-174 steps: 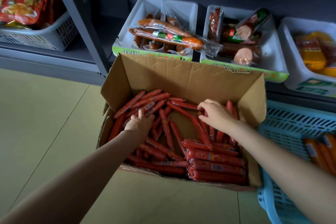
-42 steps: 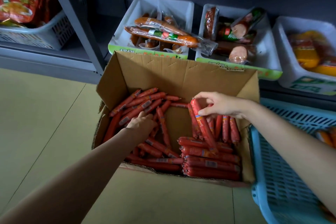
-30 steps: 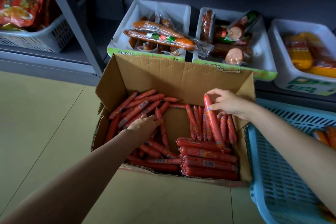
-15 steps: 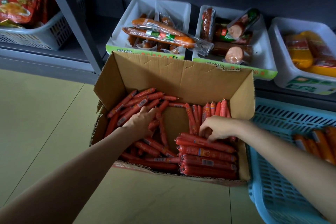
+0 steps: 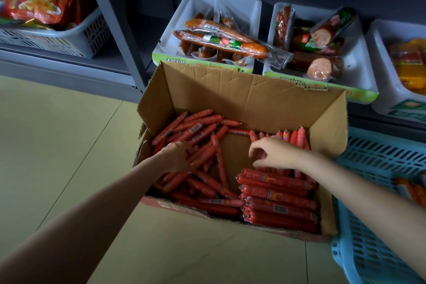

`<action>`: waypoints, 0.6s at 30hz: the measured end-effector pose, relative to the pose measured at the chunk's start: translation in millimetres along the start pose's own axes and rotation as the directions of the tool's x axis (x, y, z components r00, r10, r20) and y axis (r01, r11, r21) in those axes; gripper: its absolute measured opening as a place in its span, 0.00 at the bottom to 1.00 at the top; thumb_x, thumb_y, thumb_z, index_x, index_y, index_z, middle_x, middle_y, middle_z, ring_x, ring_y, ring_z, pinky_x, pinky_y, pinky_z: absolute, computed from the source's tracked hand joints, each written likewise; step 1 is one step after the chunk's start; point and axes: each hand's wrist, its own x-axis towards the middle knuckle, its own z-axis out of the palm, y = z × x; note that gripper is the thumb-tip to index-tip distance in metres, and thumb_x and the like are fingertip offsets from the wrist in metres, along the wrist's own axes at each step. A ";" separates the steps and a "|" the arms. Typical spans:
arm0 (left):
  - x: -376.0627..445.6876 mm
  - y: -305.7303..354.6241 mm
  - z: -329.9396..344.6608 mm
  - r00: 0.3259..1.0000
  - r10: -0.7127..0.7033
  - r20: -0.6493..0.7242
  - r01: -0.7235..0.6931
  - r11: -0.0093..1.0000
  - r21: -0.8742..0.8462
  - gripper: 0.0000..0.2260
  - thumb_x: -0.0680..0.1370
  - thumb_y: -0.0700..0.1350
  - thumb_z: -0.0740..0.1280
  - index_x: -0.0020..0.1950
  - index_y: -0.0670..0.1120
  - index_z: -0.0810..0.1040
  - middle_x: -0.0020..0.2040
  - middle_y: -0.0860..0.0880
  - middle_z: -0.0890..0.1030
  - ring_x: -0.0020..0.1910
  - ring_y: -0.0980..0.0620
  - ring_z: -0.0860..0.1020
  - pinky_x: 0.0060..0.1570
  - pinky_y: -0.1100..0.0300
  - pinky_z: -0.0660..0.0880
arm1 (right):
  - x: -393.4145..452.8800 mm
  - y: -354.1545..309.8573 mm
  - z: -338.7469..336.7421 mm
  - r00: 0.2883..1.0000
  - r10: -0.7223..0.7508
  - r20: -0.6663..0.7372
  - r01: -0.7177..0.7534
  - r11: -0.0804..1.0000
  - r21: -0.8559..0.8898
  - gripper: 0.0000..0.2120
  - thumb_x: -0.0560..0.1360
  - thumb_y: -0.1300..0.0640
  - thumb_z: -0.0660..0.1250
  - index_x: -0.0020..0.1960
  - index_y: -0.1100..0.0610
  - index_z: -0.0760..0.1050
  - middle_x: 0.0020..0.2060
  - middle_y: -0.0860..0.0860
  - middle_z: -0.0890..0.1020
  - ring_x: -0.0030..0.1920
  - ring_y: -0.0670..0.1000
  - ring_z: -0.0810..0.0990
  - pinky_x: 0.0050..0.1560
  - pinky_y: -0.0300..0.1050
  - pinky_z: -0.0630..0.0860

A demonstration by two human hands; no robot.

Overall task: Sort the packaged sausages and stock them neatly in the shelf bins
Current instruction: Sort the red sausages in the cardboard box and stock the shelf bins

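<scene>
An open cardboard box point(image 5: 242, 99) on the floor holds red packaged sausages. Loose sausages point(image 5: 196, 131) lie jumbled in its left half. A neat stack of sausages point(image 5: 276, 205) lies crosswise at the near right, and a row of sausages point(image 5: 297, 137) lies lengthwise behind it. My left hand point(image 5: 177, 157) rests on the loose pile, its fingers curled around a few of them. With fingers apart and curved down, my right hand point(image 5: 274, 153) hovers over the lengthwise row and grips nothing.
Behind the box, low shelf bins hold other goods: a white bin point(image 5: 230, 4) of long vacuum-packed sausages, a second bin point(image 5: 359, 71) of thick sausages and a third bin point(image 5: 382, 76) of yellow packs. A blue basket point(image 5: 378, 168) stands right of the box. A grey shelf post point(image 5: 119, 30) and a snack basket point(image 5: 69, 39) are at the left.
My right hand set a sausage into the lengthwise row, dropped to the stack, and has now lifted back over the row. My left hand stayed on the loose pile.
</scene>
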 end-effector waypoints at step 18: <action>-3.7 83.6 4.1 0.975 0.185 -0.121 -0.222 0.830 -0.511 0.21 0.71 0.50 0.74 0.60 0.43 0.77 0.52 0.47 0.81 0.52 0.50 0.78 0.55 0.57 0.74 | -3.9 -26.2 -6.9 0.967 0.255 -0.005 -0.051 0.215 0.975 0.03 0.73 0.65 0.69 0.47 0.61 0.77 0.38 0.54 0.81 0.35 0.48 0.80 0.35 0.37 0.79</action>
